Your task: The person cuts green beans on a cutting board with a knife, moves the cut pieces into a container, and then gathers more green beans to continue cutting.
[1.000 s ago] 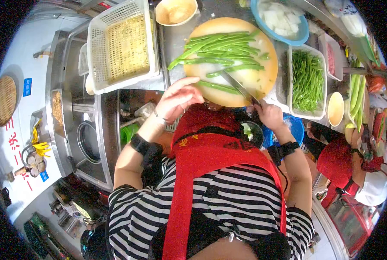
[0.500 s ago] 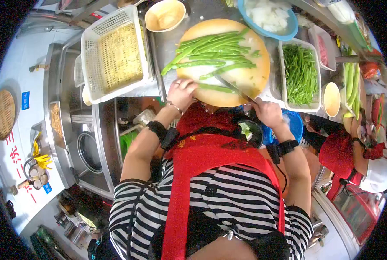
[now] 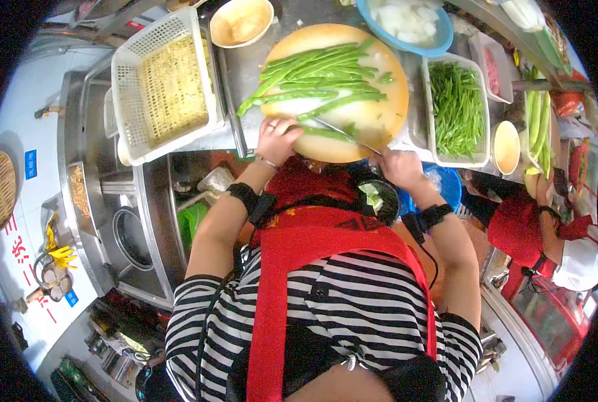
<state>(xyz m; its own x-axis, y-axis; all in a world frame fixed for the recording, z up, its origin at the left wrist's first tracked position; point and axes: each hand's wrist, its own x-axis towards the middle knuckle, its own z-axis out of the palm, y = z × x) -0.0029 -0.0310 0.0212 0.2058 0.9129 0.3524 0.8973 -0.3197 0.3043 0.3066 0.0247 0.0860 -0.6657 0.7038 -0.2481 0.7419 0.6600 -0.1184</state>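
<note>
A round wooden cutting board [image 3: 386, 117] carries a pile of long green beans [image 3: 312, 74]. My left hand [image 3: 277, 139] rests at the board's near left edge, fingers pressing one green bean [image 3: 322, 132] flat. My right hand [image 3: 399, 167] is closed on the handle of a knife [image 3: 346, 132], whose blade lies across that bean near the board's front. A white tray of cut green beans [image 3: 456, 110] sits right of the board.
A white plastic basket [image 3: 161, 84] stands left of the board over a steel sink [image 3: 135, 231]. A blue bowl of white pieces [image 3: 406, 20] and a tan bowl [image 3: 238, 23] sit behind. Another person in red [image 3: 533, 234] works at the right.
My left hand came down from above the board edge and settled on the bean. The knife blade shifted left along the bean. The view drifted slightly.
</note>
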